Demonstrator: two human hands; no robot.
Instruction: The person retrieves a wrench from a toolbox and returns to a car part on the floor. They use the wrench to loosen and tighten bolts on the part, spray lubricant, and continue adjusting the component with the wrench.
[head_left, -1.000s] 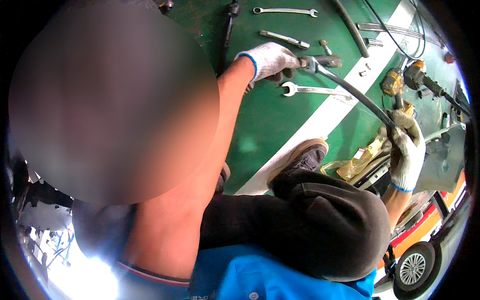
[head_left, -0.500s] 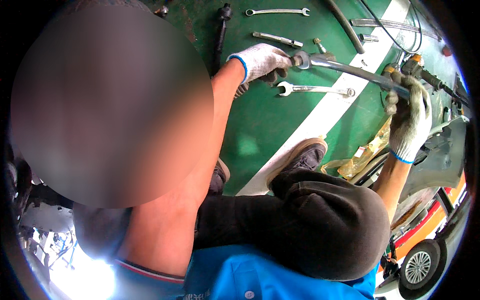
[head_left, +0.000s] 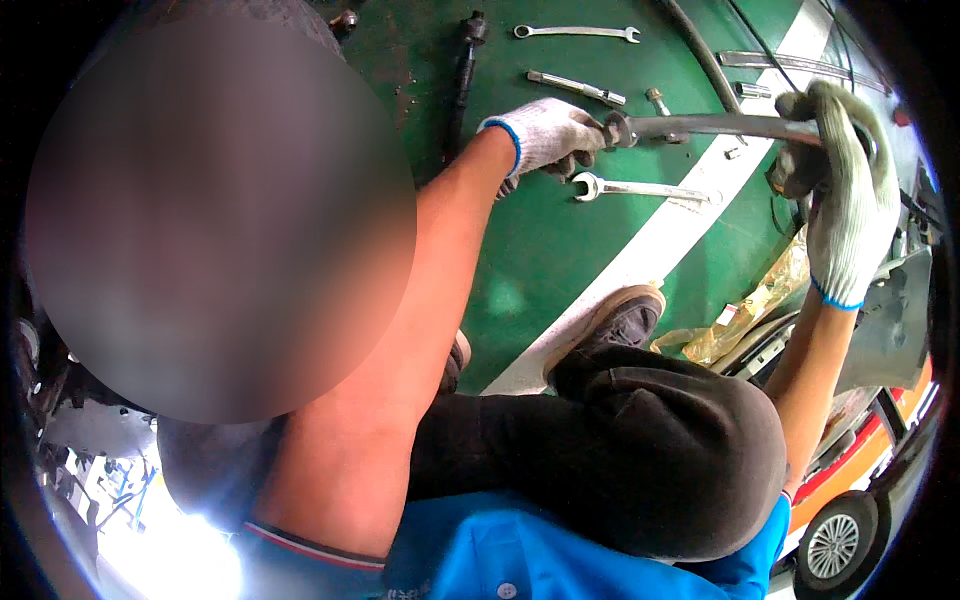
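A long-handled metal wrench (head_left: 720,125) stretches between my two hands, nearly level across the view and smeared by motion. My left hand (head_left: 548,135), in a white knit glove with a blue cuff, is closed at the wrench's head end. The small metal piece there is mostly hidden by the fingers. My right hand (head_left: 848,190), in a matching glove, is wrapped round the other end of the handle. Below the wrench, a combination wrench (head_left: 650,189) lies on the green floor. A bolt-like metal part (head_left: 657,101) lies just above the handle.
On the floor (head_left: 530,260) lie another combination wrench (head_left: 576,32), a slim metal bar (head_left: 576,87), a black rod (head_left: 464,90), a socket (head_left: 752,90) and a dark hose (head_left: 705,60). Yellowish plastic wrapping (head_left: 760,310) is at the right. A car wheel (head_left: 834,540) stands lower right.
My right hand has risen with the handle's end, swinging the wrench from a downward slope to nearly level. My left hand stays at the head end. The whole view has shifted slightly.
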